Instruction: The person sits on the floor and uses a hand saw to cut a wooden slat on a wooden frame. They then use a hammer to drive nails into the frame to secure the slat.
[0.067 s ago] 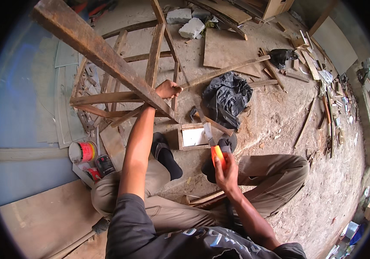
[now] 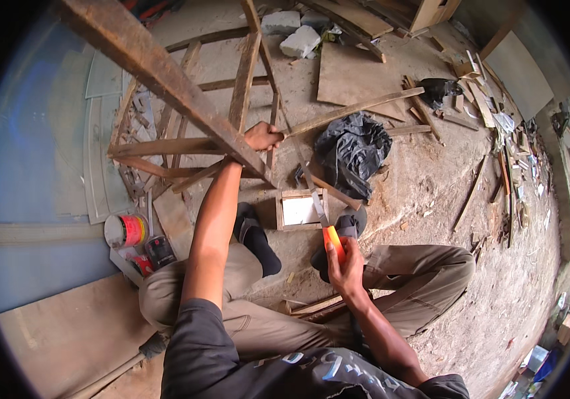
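Beyond right hand (image 2: 347,271) (clamped on orange handle (image 2: 333,241)), saw blade (image 2: 316,198) passes left hand (image 2: 263,136), closed on wood strip (image 2: 355,110).

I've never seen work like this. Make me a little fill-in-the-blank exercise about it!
1. The right hand grips the saw by its ____.
2. One end of the long wooden strip is in the ____ hand.
3. The crumpled plastic bag near the small wooden box is ____ in colour.
4. The cans are beside the person's ____ knee.

Missing words: handle; left; black; left.
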Available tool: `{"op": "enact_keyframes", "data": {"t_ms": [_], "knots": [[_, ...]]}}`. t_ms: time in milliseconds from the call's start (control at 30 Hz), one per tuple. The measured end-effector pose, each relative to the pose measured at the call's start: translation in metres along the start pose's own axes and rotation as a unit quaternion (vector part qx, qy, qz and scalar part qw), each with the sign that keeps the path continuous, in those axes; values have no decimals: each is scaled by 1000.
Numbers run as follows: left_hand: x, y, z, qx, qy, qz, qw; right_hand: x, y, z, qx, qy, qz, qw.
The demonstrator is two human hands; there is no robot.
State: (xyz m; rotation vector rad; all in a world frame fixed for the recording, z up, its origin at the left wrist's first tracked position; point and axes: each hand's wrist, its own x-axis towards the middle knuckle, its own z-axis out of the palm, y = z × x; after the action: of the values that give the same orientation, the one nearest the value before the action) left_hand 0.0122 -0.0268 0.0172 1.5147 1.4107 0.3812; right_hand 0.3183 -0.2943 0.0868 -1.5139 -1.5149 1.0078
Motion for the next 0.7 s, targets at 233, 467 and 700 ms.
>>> {"op": "enact_keyframes", "data": {"t_ms": [233, 467, 700], "knots": [[1, -3, 1, -38, 64, 4, 997, -4, -9, 1, -58, -35, -2, 998], [-3, 2, 7, -46, 40, 16, 998, 2, -21, -7, -61, -42, 43, 996], [-4, 9, 1, -62, 21, -3, 998, 9, -27, -11, -75, -46, 50, 995]]}}
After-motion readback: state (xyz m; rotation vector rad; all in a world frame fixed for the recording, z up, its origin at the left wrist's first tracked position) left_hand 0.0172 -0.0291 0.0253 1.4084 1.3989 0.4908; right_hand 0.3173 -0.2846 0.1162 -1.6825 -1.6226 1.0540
